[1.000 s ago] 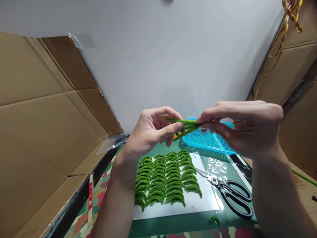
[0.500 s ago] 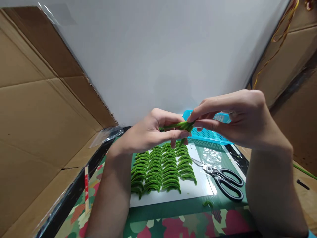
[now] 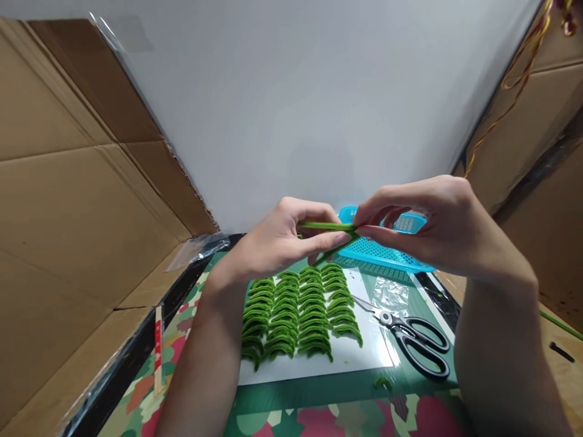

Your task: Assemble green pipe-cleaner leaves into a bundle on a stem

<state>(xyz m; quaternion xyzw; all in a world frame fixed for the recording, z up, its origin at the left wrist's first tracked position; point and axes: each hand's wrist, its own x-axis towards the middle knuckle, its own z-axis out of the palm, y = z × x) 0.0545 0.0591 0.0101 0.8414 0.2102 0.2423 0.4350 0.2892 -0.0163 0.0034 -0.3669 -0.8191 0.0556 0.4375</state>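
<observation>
Fingers (image 3: pixel 339 238) of the left hand (image 3: pixel 277 237) and right hand (image 3: pixel 439 227) pinch, nearly closed, on green strips (image 3: pixel 325 226) between them, which could splay or slip onto curled pieces (image 3: pixel 314 315) below if either grip loosens.

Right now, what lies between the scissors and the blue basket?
In the head view, a piece of clear plastic lies between the scissors and the blue basket.

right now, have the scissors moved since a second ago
No; the scissors lie in the same place and direction against the white sheet; only the view shifted.
</observation>
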